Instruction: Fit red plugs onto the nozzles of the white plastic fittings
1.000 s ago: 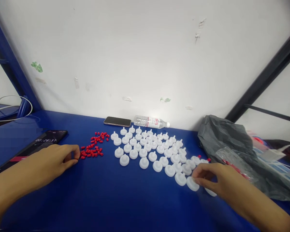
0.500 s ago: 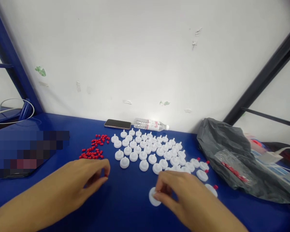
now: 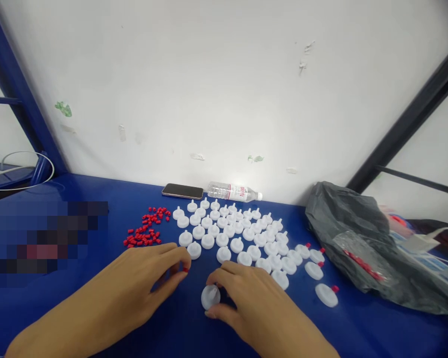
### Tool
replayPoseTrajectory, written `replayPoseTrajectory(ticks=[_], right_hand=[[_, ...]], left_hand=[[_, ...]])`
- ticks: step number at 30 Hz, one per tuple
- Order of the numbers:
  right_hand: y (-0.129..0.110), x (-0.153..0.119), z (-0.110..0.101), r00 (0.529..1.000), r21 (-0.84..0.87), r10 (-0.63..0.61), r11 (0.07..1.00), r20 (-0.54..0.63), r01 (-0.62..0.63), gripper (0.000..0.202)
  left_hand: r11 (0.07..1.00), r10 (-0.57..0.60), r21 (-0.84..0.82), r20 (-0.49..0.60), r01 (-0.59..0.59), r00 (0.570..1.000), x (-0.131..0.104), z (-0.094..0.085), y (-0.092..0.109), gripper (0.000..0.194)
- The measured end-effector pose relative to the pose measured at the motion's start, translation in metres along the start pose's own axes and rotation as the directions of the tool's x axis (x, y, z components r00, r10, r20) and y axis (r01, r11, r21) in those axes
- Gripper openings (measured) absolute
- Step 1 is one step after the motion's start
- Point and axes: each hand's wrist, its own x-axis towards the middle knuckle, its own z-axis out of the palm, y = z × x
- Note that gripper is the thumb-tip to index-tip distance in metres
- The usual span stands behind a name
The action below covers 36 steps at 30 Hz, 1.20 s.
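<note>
Between thumb and forefinger, my left hand (image 3: 153,283) pinches a small red cap (image 3: 185,270). My right hand (image 3: 239,293) curls around the rim of a white nozzle lid (image 3: 210,297), whose spout points up and which stands low over or on the blue table. Behind both hands spreads a group of white nozzle lids (image 3: 222,239) with bare spouts. To the right, several lids with red tips (image 3: 326,295) lie tilted on their sides. A loose pile of red caps (image 3: 144,236) lies beyond my left hand.
At the wall lie a phone (image 3: 182,191) and a clear plastic bottle (image 3: 234,192) on its side. A dark plastic bag (image 3: 336,214) at the right carries a clear packet of red pieces (image 3: 362,261). The blue table (image 3: 97,191) meets a white wall.
My right hand has moved left with the white lid, its grip shifting to the lid's rim. My left hand has come right with the red cap, so the two hands are closer.
</note>
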Motion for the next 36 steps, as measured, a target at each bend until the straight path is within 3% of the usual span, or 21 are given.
replayPoseTrajectory(ticks=[6, 13, 22, 26, 32, 36], right_hand=[[0.001, -0.003, 0.011, 0.967, -0.004, -0.13, 0.991, -0.22, 0.133, 0.023], [0.001, -0.007, 0.01, 0.916, -0.026, -0.221, 0.974, -0.335, 0.226, 0.028], [-0.001, -0.007, 0.004, 0.918, -0.033, -0.21, 0.977, -0.338, 0.211, 0.02], [0.003, -0.008, 0.005, 0.887, -0.051, -0.225, 0.973, -0.403, 0.224, 0.032], [0.009, -0.014, 0.003, 0.877, -0.025, -0.215, 0.974, -0.429, 0.226, 0.031], [0.01, -0.012, 0.002, 0.837, -0.079, -0.27, 0.961, -0.476, 0.265, 0.033]], left_hand=[[0.993, 0.037, -0.104, -0.125, -0.051, 0.991, 0.003, -0.004, 0.018, 0.019], [0.983, 0.057, -0.164, -0.147, -0.082, 0.988, 0.002, 0.005, 0.02, 0.019], [0.976, 0.085, -0.187, -0.166, -0.115, 0.983, 0.002, 0.001, 0.025, 0.016], [0.978, 0.072, -0.182, -0.16, -0.101, 0.984, 0.0, 0.002, 0.025, 0.017], [0.976, 0.055, -0.2, -0.184, -0.092, 0.981, 0.0, 0.002, 0.025, 0.015], [0.974, 0.029, -0.213, -0.217, -0.076, 0.976, 0.002, 0.004, 0.024, 0.015]])
